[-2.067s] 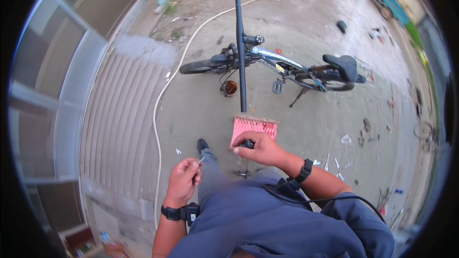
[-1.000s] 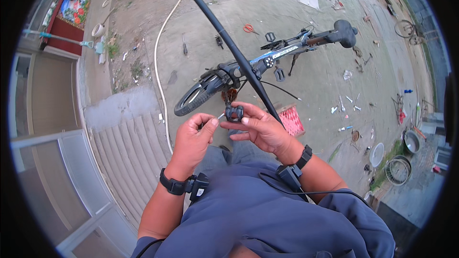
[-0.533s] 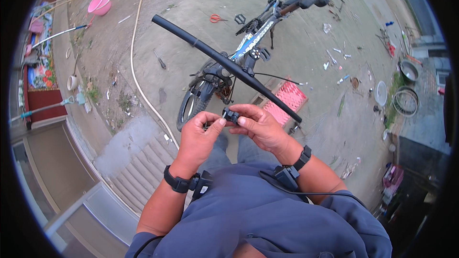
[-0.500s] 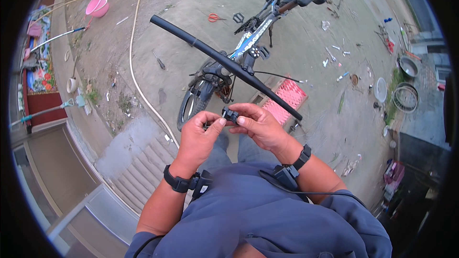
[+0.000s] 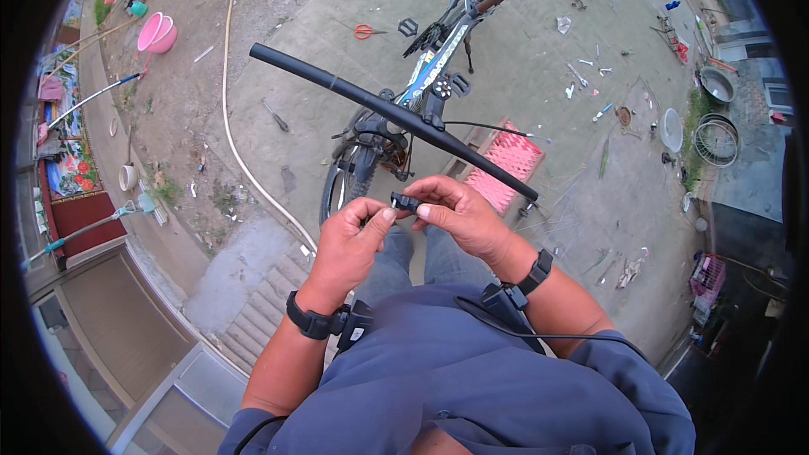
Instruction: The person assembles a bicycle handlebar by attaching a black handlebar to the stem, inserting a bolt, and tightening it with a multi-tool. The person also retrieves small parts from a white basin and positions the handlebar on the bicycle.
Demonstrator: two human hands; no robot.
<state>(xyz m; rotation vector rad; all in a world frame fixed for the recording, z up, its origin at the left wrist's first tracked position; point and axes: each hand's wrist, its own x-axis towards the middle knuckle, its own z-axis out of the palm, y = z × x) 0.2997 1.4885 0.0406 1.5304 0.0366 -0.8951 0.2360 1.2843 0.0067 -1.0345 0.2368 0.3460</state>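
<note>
Between both hands, in front of my waist, is a small black part with a pale metal bit at its left end; its exact kind is too small to tell. My left hand is closed, thumb and forefinger pinching the left end. Thumb and fingers of my right hand grip the other end. Just beyond them stands a bicycle, its front wheel toward me. Its straight black handlebar runs slantwise across the view, without grips or levers on it. A loose black cable sticks out to the right.
Right of the wheel stands a low stool with a pink woven seat. Red-handled scissors, a screwdriver and wrenches lie on the ground. A hose runs along the left, near a pink bucket. Basins stand far right.
The black part is tilted slightly differently between my fingers, both hands still on it. My view has shifted a little, so the bicycle's saddle sits higher in the picture.
</note>
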